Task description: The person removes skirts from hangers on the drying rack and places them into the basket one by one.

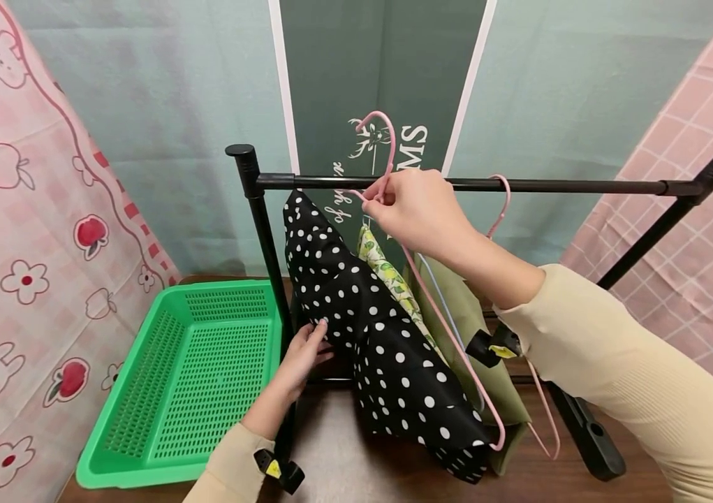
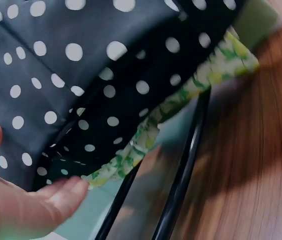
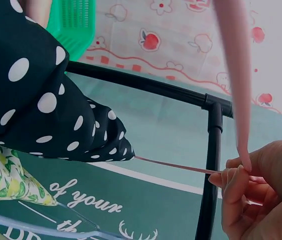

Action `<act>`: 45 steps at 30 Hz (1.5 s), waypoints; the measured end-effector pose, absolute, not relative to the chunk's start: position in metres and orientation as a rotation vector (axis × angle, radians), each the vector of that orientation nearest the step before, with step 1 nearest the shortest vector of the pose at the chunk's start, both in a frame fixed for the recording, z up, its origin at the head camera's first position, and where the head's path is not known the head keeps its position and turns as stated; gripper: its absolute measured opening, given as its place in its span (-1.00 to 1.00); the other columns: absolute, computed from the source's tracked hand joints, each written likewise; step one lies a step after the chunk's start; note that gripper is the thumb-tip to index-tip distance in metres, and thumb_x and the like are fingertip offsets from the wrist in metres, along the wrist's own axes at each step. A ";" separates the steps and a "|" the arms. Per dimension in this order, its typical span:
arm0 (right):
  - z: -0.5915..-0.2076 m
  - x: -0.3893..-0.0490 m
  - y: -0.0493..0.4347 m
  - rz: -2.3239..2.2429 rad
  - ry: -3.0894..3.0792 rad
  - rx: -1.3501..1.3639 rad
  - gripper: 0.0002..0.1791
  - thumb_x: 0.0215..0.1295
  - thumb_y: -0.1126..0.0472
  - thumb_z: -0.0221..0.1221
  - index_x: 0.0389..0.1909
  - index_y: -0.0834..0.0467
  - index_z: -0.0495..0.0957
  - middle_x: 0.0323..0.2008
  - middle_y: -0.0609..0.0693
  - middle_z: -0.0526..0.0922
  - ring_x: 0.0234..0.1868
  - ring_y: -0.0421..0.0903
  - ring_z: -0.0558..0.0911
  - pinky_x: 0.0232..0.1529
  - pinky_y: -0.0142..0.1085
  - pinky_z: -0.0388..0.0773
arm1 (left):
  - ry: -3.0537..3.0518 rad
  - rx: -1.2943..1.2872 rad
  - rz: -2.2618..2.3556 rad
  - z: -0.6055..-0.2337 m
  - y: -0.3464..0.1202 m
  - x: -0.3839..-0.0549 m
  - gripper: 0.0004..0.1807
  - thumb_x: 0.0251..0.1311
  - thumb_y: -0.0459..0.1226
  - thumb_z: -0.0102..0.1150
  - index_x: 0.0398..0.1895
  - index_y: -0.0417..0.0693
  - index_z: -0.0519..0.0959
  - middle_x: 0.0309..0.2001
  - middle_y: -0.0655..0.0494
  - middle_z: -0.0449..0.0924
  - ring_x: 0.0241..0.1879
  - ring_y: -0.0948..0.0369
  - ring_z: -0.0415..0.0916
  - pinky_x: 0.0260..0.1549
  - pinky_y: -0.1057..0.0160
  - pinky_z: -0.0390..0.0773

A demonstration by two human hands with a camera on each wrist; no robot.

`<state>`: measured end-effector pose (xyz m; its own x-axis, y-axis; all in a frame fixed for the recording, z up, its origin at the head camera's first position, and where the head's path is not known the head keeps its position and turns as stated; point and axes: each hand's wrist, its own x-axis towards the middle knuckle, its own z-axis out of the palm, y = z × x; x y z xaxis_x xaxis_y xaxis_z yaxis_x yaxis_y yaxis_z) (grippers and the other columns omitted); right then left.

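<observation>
My right hand (image 1: 415, 209) pinches a pink hanger (image 1: 392, 150) near the base of its hook, above and in front of the black rail (image 1: 582, 186). The hook rises over the rail, its tip free. A black cloth with white polka dots (image 1: 387, 349) hangs over this hanger, whose bare right arm shows. My left hand (image 1: 299, 360) touches the cloth's left edge, thumb on the front, fingers partly hidden behind; the left wrist view shows them rather straight. Behind hang a lemon-print cloth (image 1: 390, 272) and an olive-green cloth (image 1: 494, 349); a blue hanger (image 3: 46, 229) shows beside them.
A green plastic basket (image 1: 142, 391) stands left of the rack's left post (image 1: 266, 241). Another pink hanger hook (image 1: 505, 199) sits over the rail, right of my hand. Patterned curtains (image 1: 17, 209) enclose the sides. The rack stands on a brown wooden surface (image 1: 343, 468).
</observation>
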<state>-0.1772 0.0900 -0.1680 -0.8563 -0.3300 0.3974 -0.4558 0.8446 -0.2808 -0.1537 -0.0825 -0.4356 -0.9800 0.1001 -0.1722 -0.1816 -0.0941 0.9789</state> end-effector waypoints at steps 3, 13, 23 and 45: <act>-0.169 -0.177 0.090 0.543 -2.686 0.579 -0.78 0.22 0.12 0.09 -0.32 0.05 0.70 -0.56 -0.07 0.66 -0.71 -0.15 0.32 -0.63 -0.29 0.17 | 1.736 -0.098 2.377 -0.433 -0.082 -0.155 -0.36 0.29 -0.06 -0.01 0.22 -0.36 0.15 0.06 -0.21 0.38 -0.09 0.14 0.51 0.07 0.01 0.42; -0.175 -0.179 0.091 0.546 -2.667 0.567 -0.79 0.23 0.11 0.11 -0.40 0.08 0.69 -0.48 -0.06 0.69 -0.68 -0.12 0.35 -0.63 -0.30 0.17 | 1.482 -0.163 2.568 -0.426 -0.083 -0.150 -0.48 0.24 -0.32 0.04 0.20 -0.33 0.16 -0.11 0.04 0.49 -0.23 0.25 0.56 -0.09 0.20 0.51; -0.181 -0.182 0.095 0.539 -2.644 0.578 -0.80 0.22 0.14 0.10 -0.39 0.06 0.69 -0.56 -0.06 0.66 -0.65 -0.11 0.38 -0.62 -0.30 0.18 | 1.530 -0.253 2.584 -0.410 -0.094 -0.146 -0.71 0.23 -0.33 0.08 -0.04 -0.28 0.36 -0.33 0.18 0.60 -0.34 0.30 0.58 -0.28 0.35 0.55; -0.193 -0.184 0.105 0.546 -2.675 0.578 -0.68 0.27 0.12 0.08 -0.67 0.07 0.56 -0.30 -0.08 0.72 -0.67 -0.10 0.34 -0.64 -0.27 0.19 | 1.758 -0.124 2.442 -0.366 -0.123 -0.132 -0.77 0.10 -0.50 0.13 -0.16 -0.25 0.44 -0.36 0.19 0.61 -0.33 0.28 0.58 -0.25 0.31 0.58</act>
<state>-0.1844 0.1054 -0.1933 -0.8559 -0.3178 0.4080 -0.4523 0.8425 -0.2926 -0.1322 -0.1229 -0.3659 -0.9882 0.0571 -0.1421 -0.1529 -0.3129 0.9374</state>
